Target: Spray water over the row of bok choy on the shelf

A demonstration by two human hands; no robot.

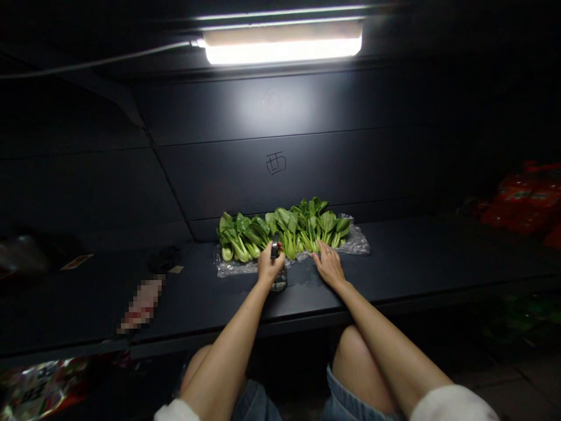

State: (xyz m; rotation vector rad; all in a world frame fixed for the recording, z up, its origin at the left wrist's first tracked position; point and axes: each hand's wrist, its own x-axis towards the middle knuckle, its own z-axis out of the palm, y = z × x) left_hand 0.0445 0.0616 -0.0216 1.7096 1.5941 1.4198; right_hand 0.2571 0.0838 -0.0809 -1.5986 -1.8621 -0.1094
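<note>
A row of green bok choy [287, 225] lies on a crumpled clear plastic sheet [357, 242] on the dark shelf. My left hand [269, 264] is closed around the neck of a spray bottle with a black head [275, 244]. Its clear body [279, 280] shows below the hand, and the sprayer points toward the leaves. My right hand [329, 264] rests at the front edge of the row, fingers stretched out toward the stalks on the right. Whether its fingertips press on a stalk I cannot tell.
A lit lamp [283, 49] hangs above, its white cable [100, 63] running left. Red packages [526, 199] stand at the far right. A blurred-out item [142, 304] lies on the shelf at left. Shiny bags [39, 386] sit lower left. The back panel [245, 164] closes off the rear.
</note>
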